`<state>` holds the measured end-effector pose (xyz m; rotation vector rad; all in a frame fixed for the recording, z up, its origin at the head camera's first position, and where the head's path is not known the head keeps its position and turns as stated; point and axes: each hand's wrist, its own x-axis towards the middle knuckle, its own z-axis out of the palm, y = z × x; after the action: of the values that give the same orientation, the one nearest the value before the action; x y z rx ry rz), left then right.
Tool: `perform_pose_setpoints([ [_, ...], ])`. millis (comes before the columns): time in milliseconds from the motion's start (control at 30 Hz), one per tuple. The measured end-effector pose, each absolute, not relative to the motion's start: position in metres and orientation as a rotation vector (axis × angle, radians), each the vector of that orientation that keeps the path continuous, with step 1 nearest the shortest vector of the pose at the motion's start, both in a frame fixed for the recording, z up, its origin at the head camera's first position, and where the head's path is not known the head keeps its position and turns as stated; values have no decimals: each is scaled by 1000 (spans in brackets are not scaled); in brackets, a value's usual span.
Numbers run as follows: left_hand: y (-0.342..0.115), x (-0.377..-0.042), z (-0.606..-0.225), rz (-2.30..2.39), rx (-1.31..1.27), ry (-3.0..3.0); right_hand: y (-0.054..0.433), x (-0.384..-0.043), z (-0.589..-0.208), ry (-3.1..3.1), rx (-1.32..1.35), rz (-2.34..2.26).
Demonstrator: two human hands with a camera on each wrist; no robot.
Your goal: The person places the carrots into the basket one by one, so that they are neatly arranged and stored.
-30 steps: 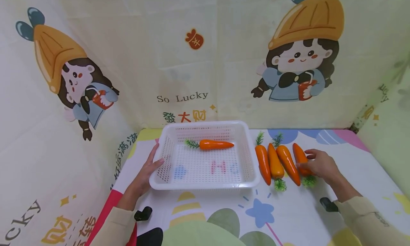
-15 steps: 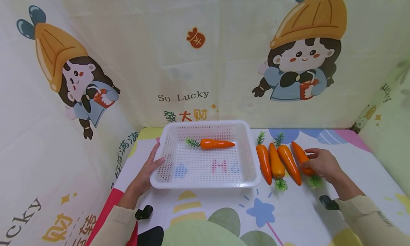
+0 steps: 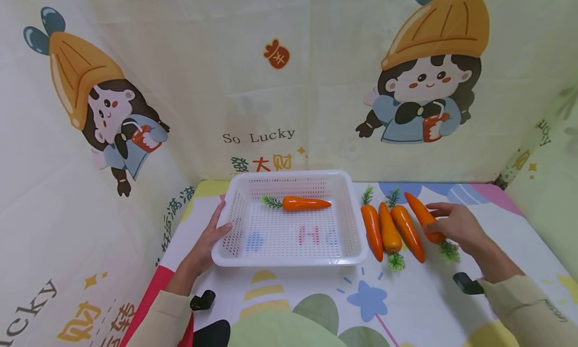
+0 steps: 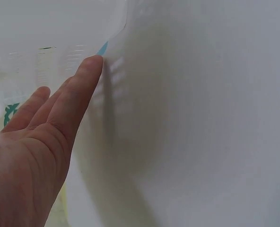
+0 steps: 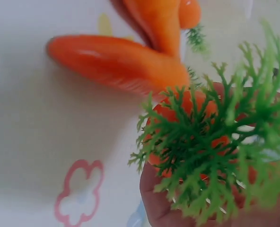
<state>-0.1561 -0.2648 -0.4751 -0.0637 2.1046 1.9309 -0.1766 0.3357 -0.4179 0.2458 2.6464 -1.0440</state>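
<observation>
In the head view my right hand (image 3: 462,229) pinches a toy carrot (image 3: 422,211) between thumb and fingers, its leafy end toward me and its tip pointing away. The right wrist view shows that carrot's green leaves (image 5: 196,156) covering part of the hand. Left of it lie several orange toy carrots (image 3: 408,231) side by side. My left hand (image 3: 205,244) rests with straight fingers against the left side of a white perforated basket (image 3: 289,262). A single carrot (image 3: 307,203) lies sideways inside the basket. The left wrist view shows the thumb (image 4: 83,85) touching the basket wall.
The table cover (image 3: 316,317) carries colourful printed shapes. Behind it hangs a cream cloth (image 3: 189,86) with printed cartoon figures, and cloth also stands along the left and right sides. A black object (image 3: 214,334) shows at the lower front edge.
The right hand has taken the rightmost carrot slightly up and away from its neighbours, its leafy end swinging right. The left hand and basket have stayed in place.
</observation>
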Motion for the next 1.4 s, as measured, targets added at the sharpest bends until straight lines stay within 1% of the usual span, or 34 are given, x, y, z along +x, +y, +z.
perform_pose_setpoints([
  [700,-263,-156,-476,1931,-65,2102,300,-181,-392,2618,18,-1113],
  [1400,-265,-158,-479,1946,-32,2091,259,-191,-367,2555,-71,-1160],
])
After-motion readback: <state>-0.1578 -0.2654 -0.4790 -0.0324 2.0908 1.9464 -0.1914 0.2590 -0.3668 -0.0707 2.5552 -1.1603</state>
